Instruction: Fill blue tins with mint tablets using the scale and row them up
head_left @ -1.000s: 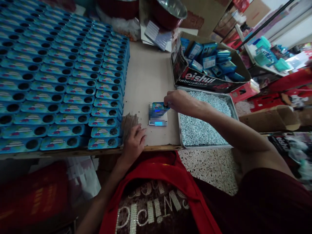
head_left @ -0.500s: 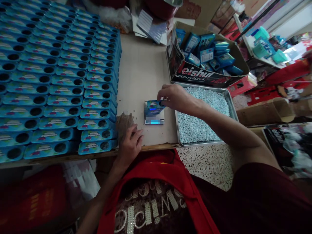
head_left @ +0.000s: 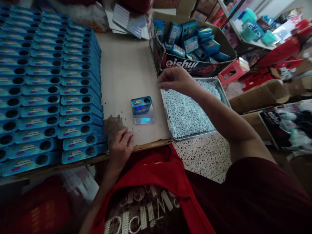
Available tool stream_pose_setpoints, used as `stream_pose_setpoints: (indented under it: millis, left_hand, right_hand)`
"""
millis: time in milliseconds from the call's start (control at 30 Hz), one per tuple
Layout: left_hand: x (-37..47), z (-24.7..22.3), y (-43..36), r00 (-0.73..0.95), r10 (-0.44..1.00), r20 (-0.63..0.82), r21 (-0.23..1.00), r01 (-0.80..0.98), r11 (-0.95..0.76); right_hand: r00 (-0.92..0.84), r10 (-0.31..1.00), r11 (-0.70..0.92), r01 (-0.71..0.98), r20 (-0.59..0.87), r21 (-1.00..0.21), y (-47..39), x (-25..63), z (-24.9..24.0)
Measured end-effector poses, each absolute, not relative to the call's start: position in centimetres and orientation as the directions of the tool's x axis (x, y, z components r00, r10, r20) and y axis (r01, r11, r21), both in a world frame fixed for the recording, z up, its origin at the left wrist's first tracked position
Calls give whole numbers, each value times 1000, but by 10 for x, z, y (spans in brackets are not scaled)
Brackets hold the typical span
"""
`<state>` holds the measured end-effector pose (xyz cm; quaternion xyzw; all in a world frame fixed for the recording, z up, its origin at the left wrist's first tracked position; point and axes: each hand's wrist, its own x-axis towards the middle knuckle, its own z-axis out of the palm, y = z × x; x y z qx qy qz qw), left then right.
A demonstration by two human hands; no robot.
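Observation:
A small blue box (head_left: 141, 104) with a round dark opening in its top stands on a digital scale (head_left: 152, 111) whose display glows blue. My right hand (head_left: 176, 79) is up and right of the box, over the near-left corner of the carton and the rim of the metal tray (head_left: 168, 121). Its thumb and fingers are curled together; whether anything small is between them I cannot make out. Pale blue pellets (head_left: 192, 112) fill the tray. My left hand (head_left: 122, 144) lies at the table's front edge, left of the scale, fingers loosely apart and holding nothing.
Rows of similar blue boxes (head_left: 52, 99) cover the table's left side. Behind the tray, a cardboard carton (head_left: 195, 69) holds more blue packs (head_left: 191, 44). Stacked white sheets (head_left: 128, 21) lie at the back. A red stool (head_left: 234, 70) and cardboard boxes stand right.
My right hand has let go of the blue box's top and moved up and right, away from it. The box stays on the scale. The whole view has shifted; my left hand rests as before.

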<state>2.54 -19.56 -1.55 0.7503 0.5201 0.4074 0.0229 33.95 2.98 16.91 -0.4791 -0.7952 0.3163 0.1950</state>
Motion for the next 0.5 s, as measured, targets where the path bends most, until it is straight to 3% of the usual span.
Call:
stream_pose_setpoints:
  millis: [133, 233, 367, 500]
  left_hand:
    - [25, -14, -196, 142, 798, 586, 433, 777, -456]
    - [26, -14, -195, 154, 806, 572, 432, 779, -455]
    - [28, -14, -195, 136, 816, 563, 452, 775, -441]
    - [28, -15, -195, 117, 825, 552, 463, 780, -421]
  right_hand:
    - [-370, 904, 340, 926, -213, -166, 13, 413, 147]
    - [-340, 890, 369, 929, -305, 40, -12, 436, 123]
    - [-381, 884, 411, 910, -271, 59, -34, 435, 107]
    - [-400, 888, 368, 914, -227, -172, -31, 439, 115]
